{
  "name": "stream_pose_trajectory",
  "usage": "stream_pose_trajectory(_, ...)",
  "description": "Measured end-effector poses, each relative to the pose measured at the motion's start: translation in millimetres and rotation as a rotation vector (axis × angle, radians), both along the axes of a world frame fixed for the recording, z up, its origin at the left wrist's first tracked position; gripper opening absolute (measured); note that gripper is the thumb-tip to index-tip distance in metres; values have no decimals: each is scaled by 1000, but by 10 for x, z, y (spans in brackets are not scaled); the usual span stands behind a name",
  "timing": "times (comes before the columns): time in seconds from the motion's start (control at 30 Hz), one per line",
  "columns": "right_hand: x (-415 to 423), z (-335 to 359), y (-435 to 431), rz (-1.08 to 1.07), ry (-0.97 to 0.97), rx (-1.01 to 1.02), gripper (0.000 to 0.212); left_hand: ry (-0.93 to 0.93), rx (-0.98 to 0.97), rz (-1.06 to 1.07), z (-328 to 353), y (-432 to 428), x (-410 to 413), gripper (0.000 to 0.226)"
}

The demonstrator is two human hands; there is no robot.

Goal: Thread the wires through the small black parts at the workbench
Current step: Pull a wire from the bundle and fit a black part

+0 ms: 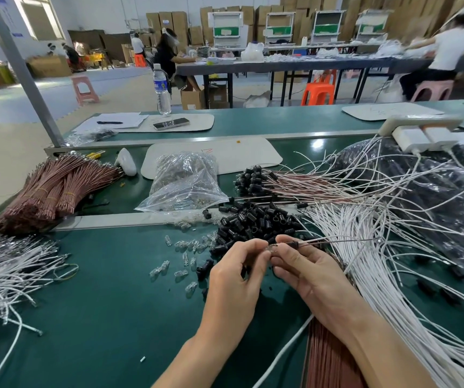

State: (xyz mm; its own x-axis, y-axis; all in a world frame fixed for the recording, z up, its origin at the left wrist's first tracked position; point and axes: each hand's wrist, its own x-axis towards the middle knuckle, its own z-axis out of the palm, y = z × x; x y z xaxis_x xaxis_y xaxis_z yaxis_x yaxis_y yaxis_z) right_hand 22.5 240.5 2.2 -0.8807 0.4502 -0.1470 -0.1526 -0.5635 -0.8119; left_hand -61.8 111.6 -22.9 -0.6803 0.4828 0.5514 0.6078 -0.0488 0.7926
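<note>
We work at a green workbench (107, 317). At its right side lies a large dark plastic bag (435, 197), and a broad fan of white wires (393, 289) spreads in front of the bag and over its lower edge. Banded brown wire bundles (51, 194) are stacked at the far left, with a second heap of white leads (6, 270) just in front of them. A clear bag (186, 183) sits near the centre. To its right lies a row of finished leads (256, 177) that already carry black caps. The loose black parts (253, 222) form a pile just beyond our hands, and small clear bulbs (186, 247) are scattered to the left of it.

Our left hand (233, 278) and right hand (309, 275) meet fingertip to fingertip above the bench. The right hand pinches a thin wire (337, 240), which runs off to the right. One black sleeve (292, 243) sits on this wire beside the right fingertips. The left hand, fingers curled, pinches a clear piece (271, 247) at the wire's near end.
</note>
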Motion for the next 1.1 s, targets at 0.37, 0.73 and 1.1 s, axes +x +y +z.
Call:
stream_pose_trajectory(0.37,-4,0,-35,-97,-19,56,25,-23,-27,-15,-10,14,-6,21)
stream_pose_trajectory(0.73,11,19,-33,-26,1,59,29,60,-73,10,27,-1,33,24)
stream_pose_trajectory(1.1,1,7,-37,-51,11,79,24,68,-190,16,46,-8,71,20)
